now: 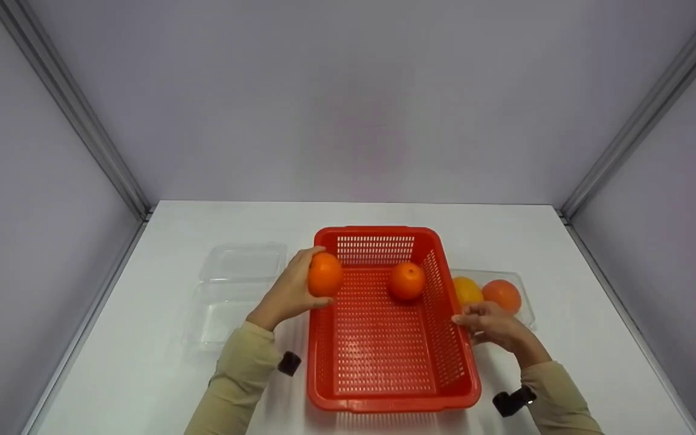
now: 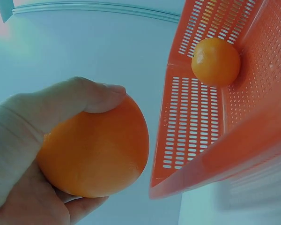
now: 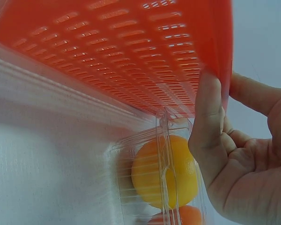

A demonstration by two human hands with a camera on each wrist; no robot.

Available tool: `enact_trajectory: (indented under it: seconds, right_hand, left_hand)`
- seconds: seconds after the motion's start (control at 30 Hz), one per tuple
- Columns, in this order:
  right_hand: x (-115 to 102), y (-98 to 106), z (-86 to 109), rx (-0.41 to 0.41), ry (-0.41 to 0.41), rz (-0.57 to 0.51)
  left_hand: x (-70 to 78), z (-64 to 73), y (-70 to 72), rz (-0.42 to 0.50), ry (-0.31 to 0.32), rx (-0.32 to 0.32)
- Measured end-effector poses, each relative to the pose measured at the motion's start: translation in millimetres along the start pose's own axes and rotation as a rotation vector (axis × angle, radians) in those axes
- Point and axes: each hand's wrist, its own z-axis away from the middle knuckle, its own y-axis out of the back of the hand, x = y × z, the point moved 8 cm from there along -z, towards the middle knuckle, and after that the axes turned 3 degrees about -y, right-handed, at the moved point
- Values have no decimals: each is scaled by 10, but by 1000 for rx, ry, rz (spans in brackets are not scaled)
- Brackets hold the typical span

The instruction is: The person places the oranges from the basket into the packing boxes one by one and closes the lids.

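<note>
My left hand [image 1: 292, 293] grips an orange [image 1: 325, 275] at the left rim of the red plastic basket [image 1: 396, 403]. In the left wrist view the thumb lies over the top of this fruit and fingers curl beneath it. A second orange [image 1: 407, 281] sits inside the basket, toward its back right. My right hand [image 1: 494, 327] pinches the basket's right rim between thumb and fingers, as the right wrist view shows. Just beyond that hand, a yellow-orange fruit [image 3: 166, 173] and a redder one [image 1: 501, 296] lie in a clear plastic container [image 1: 526, 311].
At the left on the white table [image 1: 124, 362] stands an open clear plastic container [image 1: 227, 320] with its lid [image 1: 244, 261] folded back. Walls [image 1: 360, 109] enclose the table at the back and both sides.
</note>
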Motion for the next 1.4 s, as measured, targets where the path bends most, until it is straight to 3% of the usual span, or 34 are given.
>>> enact_trajectory:
  seconds: [0.43, 0.7, 0.97, 1.2, 1.4]
  right_hand:
    - [13, 5, -11, 7, -13, -8]
    - [32, 12, -13, 8, -15, 4]
    - [34, 0, -14, 1, -9, -7]
    - [-5, -3, 11, -6, 1, -12]
    - [-2, -5, 7, -6, -1, -7]
  left_hand:
    - [-179, 112, 117, 29, 79, 39]
    - [-225, 158, 173, 19, 60, 73]
    - [-317, 215, 205, 37, 90, 83]
    - [-345, 258, 238, 0, 79, 97]
    - [-401, 283, 248, 21, 120, 101]
